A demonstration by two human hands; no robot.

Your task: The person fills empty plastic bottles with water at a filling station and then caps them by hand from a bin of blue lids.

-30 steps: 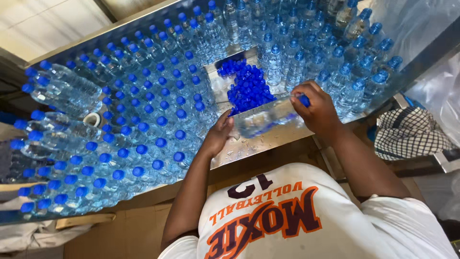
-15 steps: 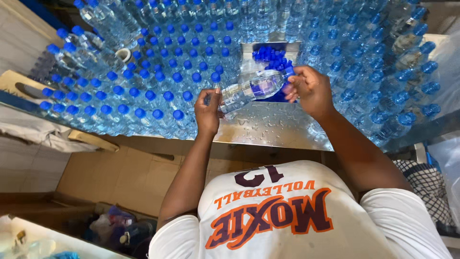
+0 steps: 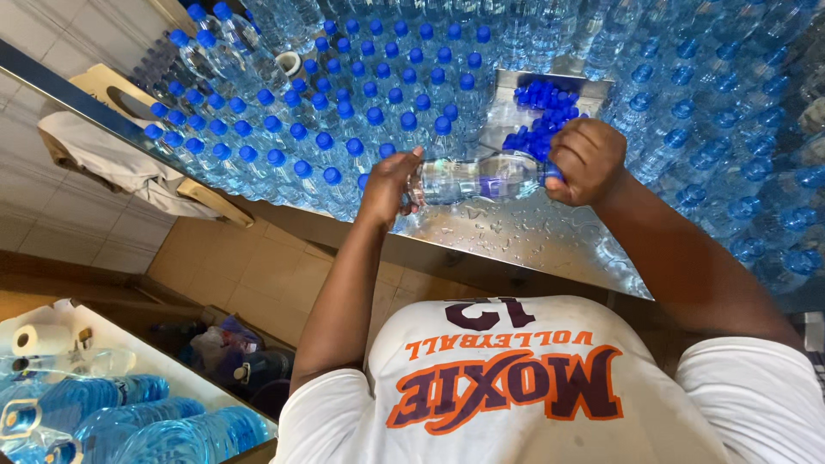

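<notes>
A clear plastic water bottle (image 3: 477,179) lies level between my hands, just above the wet steel table (image 3: 516,236). My left hand (image 3: 387,185) grips its base end. My right hand (image 3: 589,159) is closed around its neck, where a blue cap (image 3: 554,174) shows. Right behind my right hand, a steel tray holds a heap of loose blue caps (image 3: 541,107). Rows of blue-capped bottles (image 3: 344,129) stand to the left of it. To the right stand several more bottles (image 3: 713,103), and whether they have caps is hard to tell.
A pale cloth (image 3: 120,167) hangs over a wooden chair (image 3: 107,86) left of the table. At the lower left are large blue water jugs (image 3: 129,421) and a paper roll (image 3: 34,339). A white ring (image 3: 288,62) sits among the capped bottles. Tiled floor (image 3: 249,271) lies below the table edge.
The view has shifted right and closer. The bottle has gone from tilted to level between my hands, and my right hand now wraps its cap end.
</notes>
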